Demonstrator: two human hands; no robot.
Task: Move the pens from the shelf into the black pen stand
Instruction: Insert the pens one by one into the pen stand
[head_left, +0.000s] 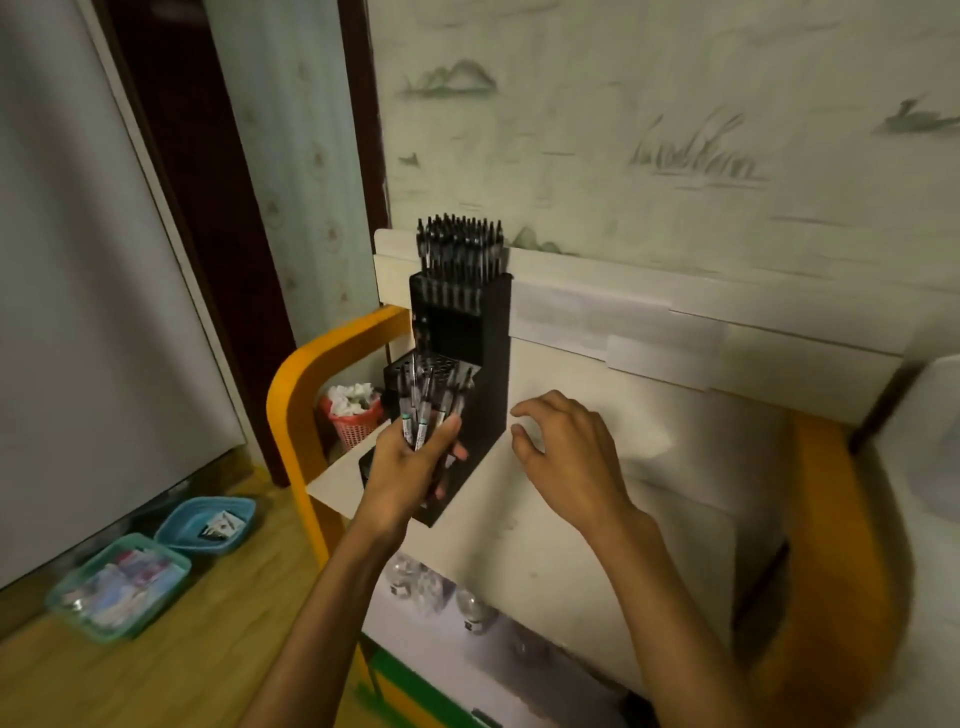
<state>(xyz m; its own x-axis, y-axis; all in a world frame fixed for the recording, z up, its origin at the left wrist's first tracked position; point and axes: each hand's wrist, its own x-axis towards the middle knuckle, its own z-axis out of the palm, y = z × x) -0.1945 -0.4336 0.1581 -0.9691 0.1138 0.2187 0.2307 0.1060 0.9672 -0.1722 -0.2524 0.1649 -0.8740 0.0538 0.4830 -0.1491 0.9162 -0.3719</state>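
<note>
Several pens (422, 410) sit gripped in your left hand (415, 462) before the black pen stand (488, 364); with your loosely open, empty right hand (566, 452) beside the stand, seat each pen upright.

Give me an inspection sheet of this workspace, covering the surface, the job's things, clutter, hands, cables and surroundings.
Surface: cream shelf top with an orange frame.
Job's things: black pen stand upright at the shelf's left end, its top tier full of pens; bundle of pens in hand at the lower tier.
Clutter: nothing seen on the shelf top.
Hands: left hand grips the bundle; right hand hovers, fingers relaxed, holding nothing.
Cables: nothing seen.
Surroundings: patterned wall; red basket and two teal trays on the wooden floor.
</note>
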